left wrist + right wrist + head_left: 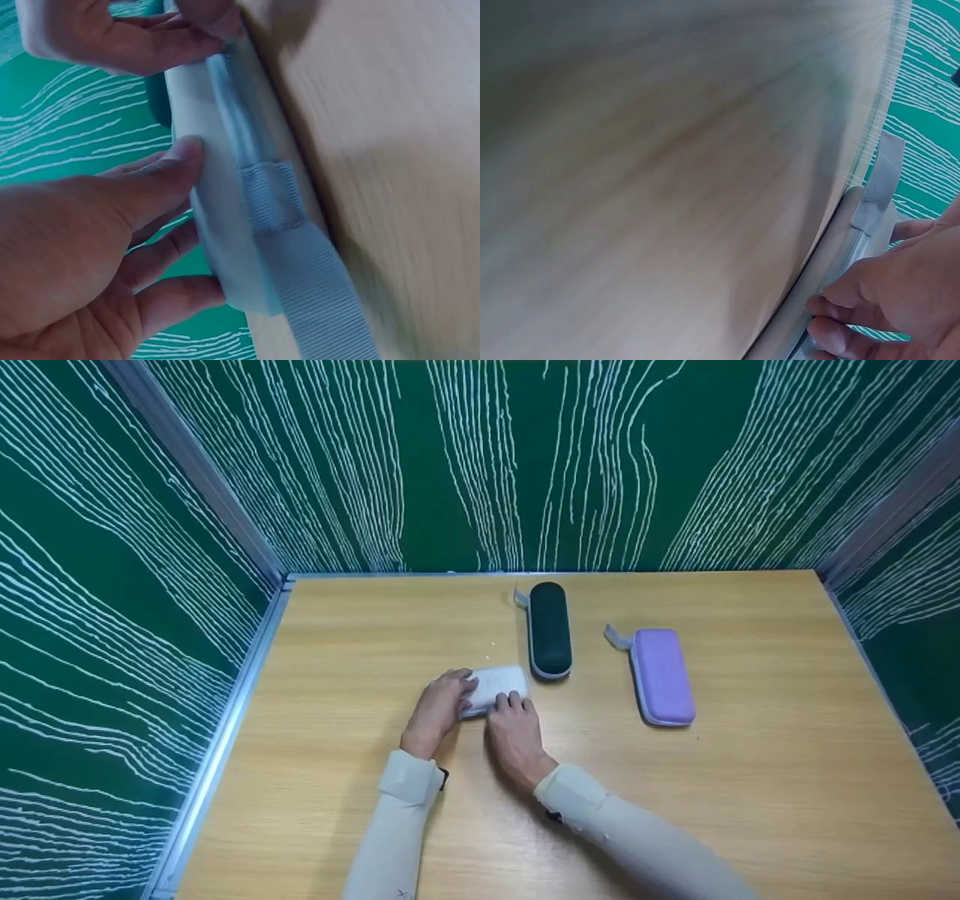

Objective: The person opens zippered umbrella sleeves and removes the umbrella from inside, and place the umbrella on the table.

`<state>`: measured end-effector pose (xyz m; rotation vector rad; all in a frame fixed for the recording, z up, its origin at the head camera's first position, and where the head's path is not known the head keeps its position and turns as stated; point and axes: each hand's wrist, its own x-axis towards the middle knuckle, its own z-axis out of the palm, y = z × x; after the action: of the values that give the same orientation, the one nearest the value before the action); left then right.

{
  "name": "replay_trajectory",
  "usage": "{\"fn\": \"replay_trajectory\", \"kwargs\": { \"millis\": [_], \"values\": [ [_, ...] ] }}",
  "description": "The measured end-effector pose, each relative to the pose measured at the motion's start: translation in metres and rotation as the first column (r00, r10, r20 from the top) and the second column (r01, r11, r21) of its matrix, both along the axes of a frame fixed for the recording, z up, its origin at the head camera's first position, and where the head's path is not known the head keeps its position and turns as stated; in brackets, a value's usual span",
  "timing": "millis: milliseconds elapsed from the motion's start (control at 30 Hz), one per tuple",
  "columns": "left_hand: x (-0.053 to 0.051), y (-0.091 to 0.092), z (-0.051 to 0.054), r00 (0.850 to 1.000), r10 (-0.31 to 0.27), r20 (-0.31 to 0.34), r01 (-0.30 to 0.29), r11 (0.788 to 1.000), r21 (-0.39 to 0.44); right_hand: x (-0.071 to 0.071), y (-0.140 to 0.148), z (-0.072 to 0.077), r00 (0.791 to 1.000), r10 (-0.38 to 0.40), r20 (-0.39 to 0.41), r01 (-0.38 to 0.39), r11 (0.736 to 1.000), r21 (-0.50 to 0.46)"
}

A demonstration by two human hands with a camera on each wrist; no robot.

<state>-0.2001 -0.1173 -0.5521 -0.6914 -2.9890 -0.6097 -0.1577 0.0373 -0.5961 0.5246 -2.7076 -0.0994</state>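
A white zip case (497,684) lies on the table in front of both hands. My left hand (441,706) holds its left end, thumb and fingers spread over the sides; the left wrist view shows this hand (97,255) close to a grey fabric strap (311,277) at the zip's end. With curled fingers my right hand (519,735) pinches at the zipper along the near side. In the right wrist view the right hand's fingertips (829,334) are on the zip line; they cover the zipper pull.
A dark green zip case (550,628) with a grey strap lies behind and right of the white one. Further right is a purple zip case (664,676), also strapped. Green walls (465,465) with white lines bound the wooden table (322,660) at the back and sides.
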Motion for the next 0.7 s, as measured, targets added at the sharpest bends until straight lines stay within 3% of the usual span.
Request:
{"fn": "replay_trajectory", "kwargs": {
  "millis": [133,300,533,700],
  "values": [
    [0.000,-0.001,0.000,0.999,0.022,0.043,-0.023,0.999,0.033,0.000,-0.002,0.000,1.000,-0.012,0.028,0.012,1.000,0.007],
    [0.001,-0.002,-0.002,0.999,0.044,0.026,-0.046,0.997,0.058,0.000,-0.005,0.003,0.996,-0.025,0.080,0.022,0.999,0.046],
    [-0.002,-0.002,-0.005,0.998,0.052,0.031,-0.053,0.998,0.037,0.001,-0.010,-0.001,1.000,-0.007,0.001,0.007,1.000,0.020],
    [-0.003,-0.002,-0.006,0.998,0.049,0.031,-0.050,0.998,0.030,0.001,-0.014,0.000,0.998,-0.011,0.057,0.008,0.999,0.044]
  ]
}}
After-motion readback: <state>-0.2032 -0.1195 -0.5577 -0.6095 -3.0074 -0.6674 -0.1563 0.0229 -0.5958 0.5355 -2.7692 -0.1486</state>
